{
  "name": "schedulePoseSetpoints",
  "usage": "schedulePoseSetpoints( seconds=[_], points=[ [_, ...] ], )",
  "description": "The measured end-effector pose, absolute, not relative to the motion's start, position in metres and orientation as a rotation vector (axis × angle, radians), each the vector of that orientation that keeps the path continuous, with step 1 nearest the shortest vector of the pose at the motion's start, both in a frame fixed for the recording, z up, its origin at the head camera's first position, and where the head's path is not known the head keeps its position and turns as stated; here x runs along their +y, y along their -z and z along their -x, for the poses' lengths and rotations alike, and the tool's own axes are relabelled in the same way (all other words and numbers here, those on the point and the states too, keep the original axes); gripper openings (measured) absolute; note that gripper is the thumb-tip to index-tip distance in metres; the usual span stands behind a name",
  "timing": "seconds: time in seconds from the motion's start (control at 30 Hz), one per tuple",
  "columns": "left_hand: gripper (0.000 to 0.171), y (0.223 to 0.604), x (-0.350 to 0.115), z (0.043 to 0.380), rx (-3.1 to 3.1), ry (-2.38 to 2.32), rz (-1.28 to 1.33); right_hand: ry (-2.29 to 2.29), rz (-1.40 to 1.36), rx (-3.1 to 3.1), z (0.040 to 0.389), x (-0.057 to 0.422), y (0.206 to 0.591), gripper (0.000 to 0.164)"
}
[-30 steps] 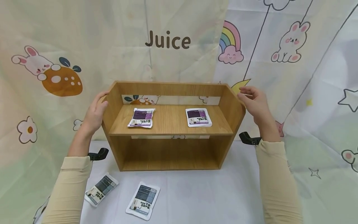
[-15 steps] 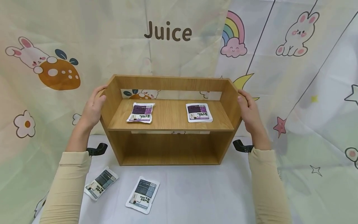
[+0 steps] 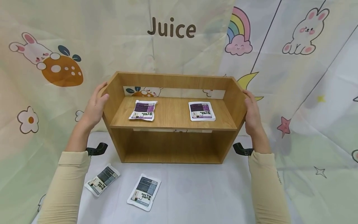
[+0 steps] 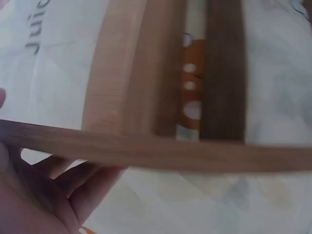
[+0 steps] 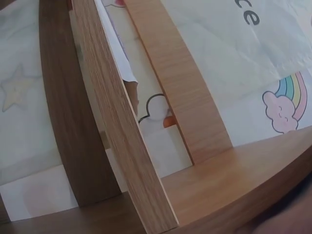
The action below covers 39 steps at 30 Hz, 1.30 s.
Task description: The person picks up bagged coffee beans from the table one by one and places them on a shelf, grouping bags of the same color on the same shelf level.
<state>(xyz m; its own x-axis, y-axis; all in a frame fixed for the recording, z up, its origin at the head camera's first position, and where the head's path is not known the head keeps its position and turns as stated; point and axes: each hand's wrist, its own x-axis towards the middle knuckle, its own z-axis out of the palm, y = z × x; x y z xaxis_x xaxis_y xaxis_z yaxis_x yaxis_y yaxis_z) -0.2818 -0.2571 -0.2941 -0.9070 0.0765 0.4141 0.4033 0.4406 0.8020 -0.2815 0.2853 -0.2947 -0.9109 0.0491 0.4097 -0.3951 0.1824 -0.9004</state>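
Observation:
A two-tier wooden shelf (image 3: pixel 173 124) stands in the middle of the head view. My left hand (image 3: pixel 93 107) grips its left side panel near the top. In the left wrist view the fingers (image 4: pixel 97 187) lie along the panel's outer face, and a thumb tip shows at the left edge. On the right side panel, my right hand (image 3: pixel 252 113) holds the upper part from outside; the right wrist view catches just a dark, blurred corner of it. Two white pouches with purple labels, a left one (image 3: pixel 143 110) and a right one (image 3: pixel 202 111), lie on the upper board.
Two more pouches with grey-blue labels, one slanted (image 3: pixel 102 179) and one larger-looking (image 3: pixel 144 192), lie on the white tablecloth (image 3: pixel 201 193) before the shelf. A printed curtain (image 3: pixel 173 59) hangs behind and along both sides.
My right hand has come in from beside the shelf onto its right panel. The left hand stays on its panel. The whole scene sits somewhat higher in the head view.

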Motion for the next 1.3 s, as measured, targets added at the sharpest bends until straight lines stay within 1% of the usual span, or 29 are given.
schedulePoseSetpoints(
  seconds=[0.17, 0.27, 0.33, 0.53, 0.63, 0.87, 1.07, 1.3],
  points=[
    [0.07, 0.321, -0.269, 0.254, -2.431, 1.337, 0.372, -1.739, -0.334, -2.156, 0.282, 0.282, 0.3, 0.048],
    [0.072, 0.34, -0.276, 0.242, -2.422, 1.263, 0.347, -1.718, -0.328, -2.143, 0.283, 0.284, 0.299, 0.048],
    [0.069, 0.351, -0.28, 0.236, -2.397, 1.233, 0.337, -1.712, -0.329, -2.125, 0.284, 0.286, 0.296, 0.048],
    [0.054, 0.38, -0.299, 0.215, -2.41, 1.109, 0.347, -1.705, -0.337, -2.12, 0.284, 0.287, 0.293, 0.048],
    [0.052, 0.394, -0.309, 0.203, -2.526, 1.021, 0.348, -1.703, -0.343, -2.116, 0.284, 0.286, 0.294, 0.048],
    [0.045, 0.439, -0.325, 0.181, -2.728, 1.001, 0.305, -1.727, -0.322, -2.101, 0.285, 0.284, 0.299, 0.048],
    [0.048, 0.474, -0.332, 0.174, -2.857, 1.002, 0.277, -1.73, -0.339, -2.073, 0.288, 0.283, 0.3, 0.048],
    [0.049, 0.504, -0.334, 0.169, -2.873, 1.086, 0.214, -1.75, -0.371, -2.021, 0.29, 0.282, 0.302, 0.046]
  ],
)
